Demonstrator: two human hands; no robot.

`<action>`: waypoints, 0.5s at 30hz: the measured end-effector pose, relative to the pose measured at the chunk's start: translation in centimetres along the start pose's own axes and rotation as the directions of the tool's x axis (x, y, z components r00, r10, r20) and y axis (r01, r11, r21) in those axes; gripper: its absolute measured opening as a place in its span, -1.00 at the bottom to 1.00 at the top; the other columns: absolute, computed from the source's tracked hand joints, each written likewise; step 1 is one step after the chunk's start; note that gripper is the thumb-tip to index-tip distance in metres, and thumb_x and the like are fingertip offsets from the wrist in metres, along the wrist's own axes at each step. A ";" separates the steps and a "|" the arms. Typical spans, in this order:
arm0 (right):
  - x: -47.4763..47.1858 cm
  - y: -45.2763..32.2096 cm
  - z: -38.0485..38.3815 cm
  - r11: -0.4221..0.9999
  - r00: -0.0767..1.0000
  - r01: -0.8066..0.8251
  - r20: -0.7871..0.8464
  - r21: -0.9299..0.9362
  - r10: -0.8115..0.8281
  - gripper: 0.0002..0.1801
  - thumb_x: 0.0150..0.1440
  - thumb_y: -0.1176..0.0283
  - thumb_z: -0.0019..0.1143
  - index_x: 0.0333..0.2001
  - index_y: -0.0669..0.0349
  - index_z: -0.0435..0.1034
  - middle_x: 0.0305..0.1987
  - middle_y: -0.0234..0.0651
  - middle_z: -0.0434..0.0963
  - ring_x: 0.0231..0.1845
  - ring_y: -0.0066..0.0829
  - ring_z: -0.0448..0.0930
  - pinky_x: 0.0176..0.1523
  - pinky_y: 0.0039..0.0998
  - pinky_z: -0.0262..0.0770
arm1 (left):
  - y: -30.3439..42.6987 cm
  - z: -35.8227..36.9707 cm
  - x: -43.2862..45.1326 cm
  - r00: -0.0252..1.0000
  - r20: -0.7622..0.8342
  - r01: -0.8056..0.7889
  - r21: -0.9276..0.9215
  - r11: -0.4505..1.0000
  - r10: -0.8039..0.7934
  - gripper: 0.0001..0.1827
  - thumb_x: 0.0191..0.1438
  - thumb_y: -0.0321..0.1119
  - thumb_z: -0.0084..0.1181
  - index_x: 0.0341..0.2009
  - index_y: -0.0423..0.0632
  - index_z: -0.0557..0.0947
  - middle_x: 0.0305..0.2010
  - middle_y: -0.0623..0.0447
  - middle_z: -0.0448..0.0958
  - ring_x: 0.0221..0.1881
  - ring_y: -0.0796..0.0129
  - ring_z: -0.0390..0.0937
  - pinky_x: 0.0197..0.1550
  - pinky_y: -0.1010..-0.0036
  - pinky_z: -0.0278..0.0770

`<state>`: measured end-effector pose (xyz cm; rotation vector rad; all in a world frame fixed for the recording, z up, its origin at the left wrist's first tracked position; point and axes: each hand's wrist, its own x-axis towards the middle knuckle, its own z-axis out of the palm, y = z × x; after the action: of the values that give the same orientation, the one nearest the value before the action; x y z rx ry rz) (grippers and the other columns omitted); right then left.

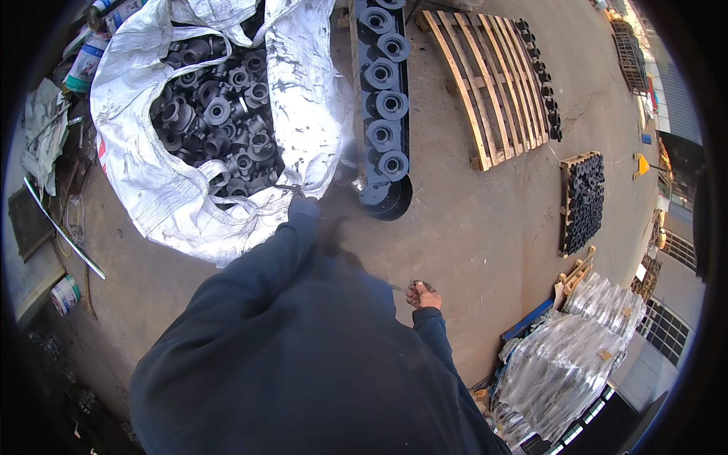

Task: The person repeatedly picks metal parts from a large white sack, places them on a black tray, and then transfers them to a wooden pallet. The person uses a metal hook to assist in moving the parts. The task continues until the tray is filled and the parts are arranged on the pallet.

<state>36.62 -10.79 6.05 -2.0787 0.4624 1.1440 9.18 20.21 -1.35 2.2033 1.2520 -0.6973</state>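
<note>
My left hand (298, 197) is at the near rim of a white woven bulk bag (307, 114), mostly hidden by its dark blue sleeve. A slim dark object (287, 187) lies at its fingertips; whether the hand grips it is unclear. Inside the bag are many dark flanged metal castings (217, 111). Out to the right, above the floor, my right hand (424, 296) is curled around a thin dark object (414, 282), too small to name. Ahead stands a long dark metal trough (387, 200) with a rounded near end, bearing a row of grey ring-shaped castings (392, 104).
Right of the trough is a slatted wooden pallet (495, 85), with small dark parts along its far side. Farther right, another pallet (564, 210) carries dark castings. A plastic-wrapped stack (557, 364) stands at lower right. Buckets (65, 294) and a metal tube (65, 233) lie left.
</note>
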 end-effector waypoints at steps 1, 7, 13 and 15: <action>-0.2 0.4 0.3 1.000 1.000 0.009 -0.003 -0.012 -0.009 -0.70 0.12 0.44 0.17 -0.16 0.49 0.43 -0.31 -0.07 0.59 -0.46 -0.31 0.61 -0.48 -0.37 0.58 | 0.2 -0.3 -0.2 1.000 0.012 -0.003 0.086 0.996 0.002 -0.79 0.06 -0.28 0.06 -0.23 0.06 0.69 -0.17 0.04 0.62 -0.20 0.20 0.59 -0.16 0.29 0.44; -3.2 4.5 0.6 0.992 0.998 -0.062 -0.027 0.107 0.065 -0.67 0.10 0.47 0.19 -0.13 0.52 0.40 -0.30 -0.05 0.59 -0.44 -0.26 0.63 -0.43 -0.33 0.60 | 0.8 -0.3 0.4 0.985 0.118 0.122 0.040 0.992 -0.125 -0.73 0.10 -0.25 0.02 -0.15 -0.03 0.65 -0.11 -0.02 0.61 -0.07 0.19 0.58 -0.02 0.30 0.47; -5.7 8.9 -0.2 0.984 0.988 -0.153 -0.014 0.090 0.155 -0.63 0.15 0.40 0.14 -0.07 0.49 0.41 -0.25 -0.06 0.60 -0.35 -0.27 0.63 -0.32 -0.31 0.60 | 0.6 -0.7 0.6 0.841 0.184 0.531 -0.467 0.707 -0.509 -0.57 0.08 -0.23 0.03 0.00 -0.21 0.54 -0.05 -0.19 0.58 0.01 0.02 0.55 0.04 0.23 0.50; -5.3 9.9 -0.6 0.980 0.986 -0.168 -0.001 0.102 0.169 -0.62 0.16 0.38 0.12 -0.04 0.47 0.41 -0.23 -0.06 0.60 -0.32 -0.27 0.63 -0.30 -0.32 0.59 | 0.2 -0.3 0.2 0.915 0.086 0.399 -0.334 0.854 -0.394 -0.53 0.07 -0.26 0.02 0.07 -0.21 0.50 -0.06 -0.22 0.59 -0.01 -0.02 0.55 0.02 0.20 0.49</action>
<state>28.12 -18.13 6.60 -1.9875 0.6985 1.1823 9.51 20.45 -1.26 1.6664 1.7045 -0.5850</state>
